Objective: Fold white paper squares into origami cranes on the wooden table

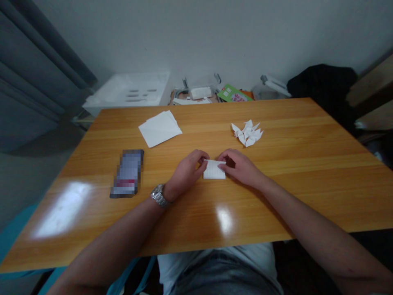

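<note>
A small folded piece of white lined paper (214, 170) lies near the middle of the wooden table (294, 205). My left hand (188, 170) pinches its upper left corner between thumb and fingers. At the upper right corner, my right hand (241, 166) grips the same paper, the thumb resting on its face. Both hands are closed on the far edge, and some fingertips are hidden behind it. Beyond my right hand sits a cluster of folded white paper shapes (247, 133) with pointed tips. A stack of white paper sheets (160, 128) lies beyond my left hand.
A phone (127, 173) with a blurred screen lies left of my left forearm. Behind the table's far edge are a white tray-like container (132, 88), a green book (233, 94) and assorted items. A dark cloth-like heap (322, 84) is at the far right.
</note>
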Available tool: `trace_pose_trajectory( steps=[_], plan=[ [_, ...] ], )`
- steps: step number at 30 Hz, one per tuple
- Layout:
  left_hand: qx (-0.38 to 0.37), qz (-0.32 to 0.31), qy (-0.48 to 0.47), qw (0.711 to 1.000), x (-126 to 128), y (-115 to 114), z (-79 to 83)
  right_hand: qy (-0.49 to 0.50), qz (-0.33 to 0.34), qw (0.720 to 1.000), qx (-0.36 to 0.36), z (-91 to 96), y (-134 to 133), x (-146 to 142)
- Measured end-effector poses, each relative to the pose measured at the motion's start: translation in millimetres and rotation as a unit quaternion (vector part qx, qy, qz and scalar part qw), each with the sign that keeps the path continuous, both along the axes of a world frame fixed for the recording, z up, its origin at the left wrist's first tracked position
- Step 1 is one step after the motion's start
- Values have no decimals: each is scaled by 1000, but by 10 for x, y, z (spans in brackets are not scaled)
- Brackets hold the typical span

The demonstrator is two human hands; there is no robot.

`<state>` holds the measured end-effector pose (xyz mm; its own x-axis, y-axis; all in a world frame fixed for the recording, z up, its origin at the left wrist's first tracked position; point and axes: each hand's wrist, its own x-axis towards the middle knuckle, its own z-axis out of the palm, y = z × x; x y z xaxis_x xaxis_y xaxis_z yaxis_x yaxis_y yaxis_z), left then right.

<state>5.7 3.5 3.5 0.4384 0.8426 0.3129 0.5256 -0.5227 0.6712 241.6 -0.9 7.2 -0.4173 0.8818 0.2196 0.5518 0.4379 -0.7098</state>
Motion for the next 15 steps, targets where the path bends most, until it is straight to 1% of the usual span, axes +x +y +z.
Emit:
trace_pose_trajectory(
  steps=[2, 4, 7, 9, 15],
  plan=[
    [-23, 6, -49, 999, -4, -6, 6, 27, -8, 1000, 1, -1, -1, 5],
    [-43, 15, -88, 995, -4, -8, 1, 63, -22, 998, -15, -10, -4, 5],
    [-62, 27, -131, 989, 5, -14, -11, 121, -42, 988, -84, -21, -16, -7],
    [-72, 30, -154, 985, 15, -23, -11, 137, -49, 982, -120, -21, -29, -17],
    [-94, 34, -194, 976, 38, -47, 1, 155, -62, 978, -122, -6, -53, -28]
  ],
)
